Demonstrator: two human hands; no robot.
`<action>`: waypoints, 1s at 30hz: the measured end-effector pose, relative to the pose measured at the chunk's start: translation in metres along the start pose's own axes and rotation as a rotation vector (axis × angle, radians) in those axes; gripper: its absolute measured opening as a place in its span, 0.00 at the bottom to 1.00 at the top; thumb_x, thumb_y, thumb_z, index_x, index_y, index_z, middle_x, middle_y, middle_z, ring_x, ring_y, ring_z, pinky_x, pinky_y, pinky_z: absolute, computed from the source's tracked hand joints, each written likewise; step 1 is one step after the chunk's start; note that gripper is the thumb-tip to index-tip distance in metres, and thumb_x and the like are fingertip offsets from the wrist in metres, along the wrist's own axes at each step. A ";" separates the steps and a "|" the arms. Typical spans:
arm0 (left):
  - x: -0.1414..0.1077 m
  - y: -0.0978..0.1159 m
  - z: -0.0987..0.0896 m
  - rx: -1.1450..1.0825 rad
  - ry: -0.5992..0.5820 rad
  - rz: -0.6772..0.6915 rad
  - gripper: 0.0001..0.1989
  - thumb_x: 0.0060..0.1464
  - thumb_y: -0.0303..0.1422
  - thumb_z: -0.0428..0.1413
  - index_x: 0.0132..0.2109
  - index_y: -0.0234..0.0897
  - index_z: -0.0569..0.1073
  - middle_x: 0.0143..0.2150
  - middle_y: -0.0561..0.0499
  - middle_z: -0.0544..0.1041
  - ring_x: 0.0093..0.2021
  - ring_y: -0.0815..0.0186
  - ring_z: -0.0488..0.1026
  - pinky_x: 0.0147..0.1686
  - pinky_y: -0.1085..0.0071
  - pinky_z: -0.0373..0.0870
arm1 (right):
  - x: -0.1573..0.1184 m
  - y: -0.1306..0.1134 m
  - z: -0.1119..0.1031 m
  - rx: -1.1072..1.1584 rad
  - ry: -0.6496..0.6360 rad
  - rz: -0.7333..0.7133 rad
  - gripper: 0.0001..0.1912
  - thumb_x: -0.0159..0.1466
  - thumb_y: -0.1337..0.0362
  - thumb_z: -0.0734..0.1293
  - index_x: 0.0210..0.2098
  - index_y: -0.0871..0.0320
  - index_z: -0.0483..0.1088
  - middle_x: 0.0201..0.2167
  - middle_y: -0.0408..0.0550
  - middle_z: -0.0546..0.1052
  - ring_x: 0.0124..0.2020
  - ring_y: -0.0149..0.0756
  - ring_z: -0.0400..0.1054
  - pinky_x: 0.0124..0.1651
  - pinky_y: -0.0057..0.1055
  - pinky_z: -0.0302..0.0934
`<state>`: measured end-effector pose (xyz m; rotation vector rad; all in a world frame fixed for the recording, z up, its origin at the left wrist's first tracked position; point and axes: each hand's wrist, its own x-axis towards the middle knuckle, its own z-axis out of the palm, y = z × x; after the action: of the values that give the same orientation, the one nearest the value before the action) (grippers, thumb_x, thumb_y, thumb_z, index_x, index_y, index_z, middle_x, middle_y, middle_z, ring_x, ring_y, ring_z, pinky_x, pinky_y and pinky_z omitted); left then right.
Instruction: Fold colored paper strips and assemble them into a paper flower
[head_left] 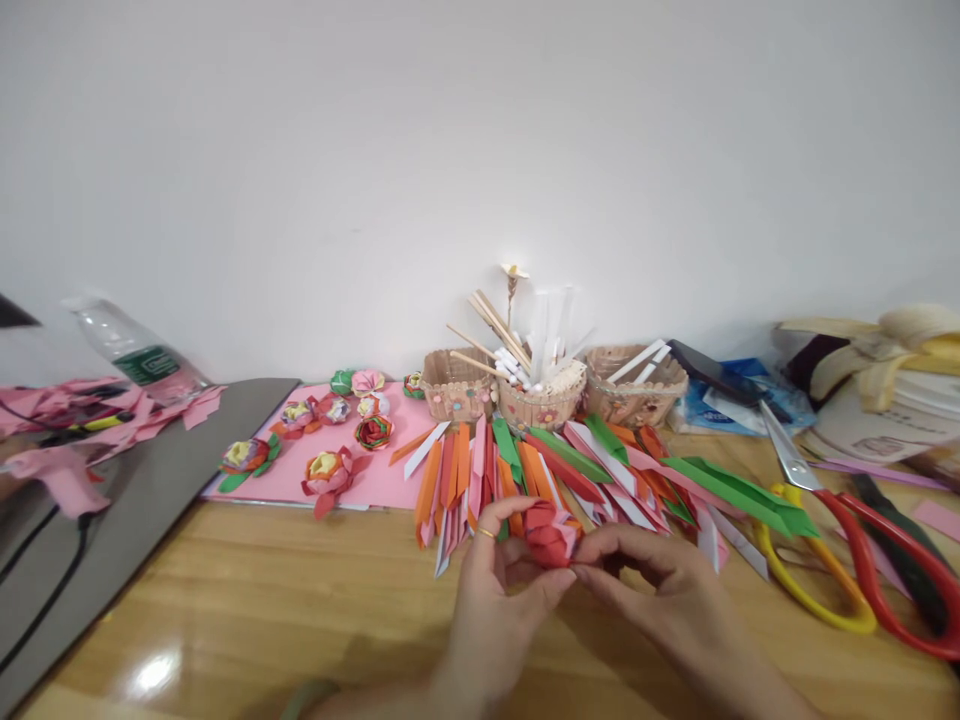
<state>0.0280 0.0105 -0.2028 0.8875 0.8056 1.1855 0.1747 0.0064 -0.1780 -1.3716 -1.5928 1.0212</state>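
A red and pink folded-paper flower [550,533] is held above the front of the wooden table, between both hands. My left hand [499,600] is closed round its left side and underside, thumb in front, a ring on one finger. From the right, my right hand [660,590] pinches the flower's edge between thumb and fingers. Just behind lie many folded paper strips [480,475] in orange, red, pink, green and white. Finished-looking paper flowers [328,472] rest on a pink paper sheet [409,415] to the left.
Baskets [459,390] with sticks and white rolls stand against the wall. On the right are scissors [840,540], a dark phone [716,370] and a banana peel [889,355]. On the left, a pink glue gun [60,480] with a black cord and a plastic bottle [139,345] lie on a grey board [127,540].
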 end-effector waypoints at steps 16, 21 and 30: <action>0.002 -0.005 -0.005 -0.004 0.022 0.038 0.22 0.43 0.27 0.64 0.45 0.40 0.65 0.36 0.52 0.78 0.36 0.68 0.76 0.38 0.73 0.72 | 0.005 0.015 0.002 0.245 -0.023 0.185 0.07 0.50 0.58 0.69 0.24 0.55 0.73 0.23 0.43 0.76 0.25 0.33 0.70 0.28 0.26 0.63; 0.003 -0.003 -0.003 0.021 0.056 0.023 0.22 0.41 0.27 0.64 0.44 0.40 0.65 0.35 0.51 0.78 0.36 0.66 0.76 0.37 0.71 0.72 | 0.005 0.017 0.004 0.287 -0.061 0.236 0.09 0.49 0.57 0.70 0.25 0.55 0.74 0.25 0.43 0.78 0.27 0.34 0.71 0.31 0.28 0.64; 0.000 0.002 0.001 0.025 0.064 -0.014 0.22 0.39 0.28 0.65 0.42 0.39 0.66 0.34 0.51 0.77 0.35 0.68 0.74 0.36 0.72 0.71 | 0.006 0.004 -0.001 0.061 -0.100 0.125 0.08 0.52 0.60 0.66 0.21 0.57 0.72 0.22 0.43 0.76 0.26 0.34 0.68 0.28 0.26 0.61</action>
<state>0.0284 0.0104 -0.2004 0.8665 0.8785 1.1989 0.1764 0.0130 -0.1805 -1.4119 -1.5506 1.2200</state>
